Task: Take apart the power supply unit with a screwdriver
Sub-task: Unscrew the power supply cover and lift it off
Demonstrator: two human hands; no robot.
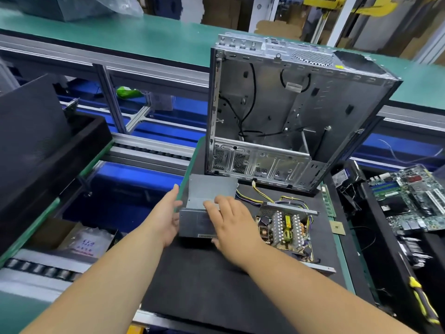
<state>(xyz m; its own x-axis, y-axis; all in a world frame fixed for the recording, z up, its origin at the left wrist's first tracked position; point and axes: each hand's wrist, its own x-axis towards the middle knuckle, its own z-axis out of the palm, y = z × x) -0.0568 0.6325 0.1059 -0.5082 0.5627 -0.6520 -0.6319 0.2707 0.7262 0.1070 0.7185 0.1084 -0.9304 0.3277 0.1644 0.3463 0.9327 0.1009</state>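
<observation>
The grey metal cover of the power supply (207, 191) sits on the black mat (204, 280), separated from its base. My right hand (231, 222) lies over the cover's near side, fingers on top and thumb under its front edge, gripping it. My left hand (168, 215) is open with straight fingers against the cover's left edge. The power supply base (284, 227), with its circuit board, heatsinks and coloured wires exposed, lies just right of my right hand. A yellow and black screwdriver (421, 302) rests at the far right edge of the bench.
An emptied computer case (289, 112) stands upright behind the cover. A motherboard (409, 198) lies in a bin at the right, a RAM stick (328, 201) and a CPU chip (338, 228) near the mat's right edge. A conveyor (149, 150) and black bins are left.
</observation>
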